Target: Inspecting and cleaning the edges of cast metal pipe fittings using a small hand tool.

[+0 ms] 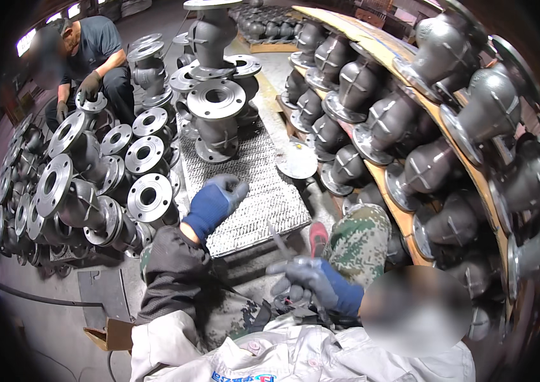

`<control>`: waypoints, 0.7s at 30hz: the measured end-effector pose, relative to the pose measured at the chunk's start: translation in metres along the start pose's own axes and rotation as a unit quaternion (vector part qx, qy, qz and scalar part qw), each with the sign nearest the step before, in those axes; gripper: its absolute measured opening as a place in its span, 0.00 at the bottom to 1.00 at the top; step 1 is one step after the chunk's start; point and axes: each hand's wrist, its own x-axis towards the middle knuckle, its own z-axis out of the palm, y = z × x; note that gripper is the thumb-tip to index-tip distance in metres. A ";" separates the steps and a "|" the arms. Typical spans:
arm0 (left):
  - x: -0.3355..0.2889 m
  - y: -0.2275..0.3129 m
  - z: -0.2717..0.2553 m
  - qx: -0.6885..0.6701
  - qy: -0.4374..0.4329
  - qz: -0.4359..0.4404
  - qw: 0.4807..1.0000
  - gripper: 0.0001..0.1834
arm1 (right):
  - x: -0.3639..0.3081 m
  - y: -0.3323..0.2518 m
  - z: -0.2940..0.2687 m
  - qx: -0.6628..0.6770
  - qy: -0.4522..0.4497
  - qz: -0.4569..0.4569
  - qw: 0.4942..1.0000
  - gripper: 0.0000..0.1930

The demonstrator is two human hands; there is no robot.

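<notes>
My left hand [217,198], in a blue and grey glove, is held over the ridged metal bench top [251,210], fingers curled in and nothing visible in them. Just beyond it a grey flanged valve body [219,132] stands upright on the bench. My right hand [308,280], gloved alike, is low in front of my lap. Its fingers close around a thin flat metal tool [277,239], perhaps a file, that points up toward the bench edge. The palm side of this grip is hidden. Near my right knee is a red object [318,237], partly covered.
More valve bodies [211,38] stand at the bench's far end. Several others crowd the floor at left [150,196]. On the right, valve bodies are stacked in tiers between wooden boards [403,219]. A gloved co-worker [95,54] sits at far left. A round plate [296,159] adjoins the bench.
</notes>
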 end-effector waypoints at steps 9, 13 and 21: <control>0.175 0.038 -0.015 0.412 0.166 0.067 0.894 0.36 | 0.147 -0.007 -0.122 0.104 0.133 -0.011 0.986 0.21; 0.240 -0.018 0.001 0.517 0.224 0.084 0.822 0.30 | 0.157 -0.012 -0.128 0.087 0.168 -0.033 0.981 0.22; 0.192 -0.007 -0.019 0.521 0.080 0.034 0.849 0.36 | 0.161 -0.020 -0.146 0.159 0.222 -0.056 0.960 0.21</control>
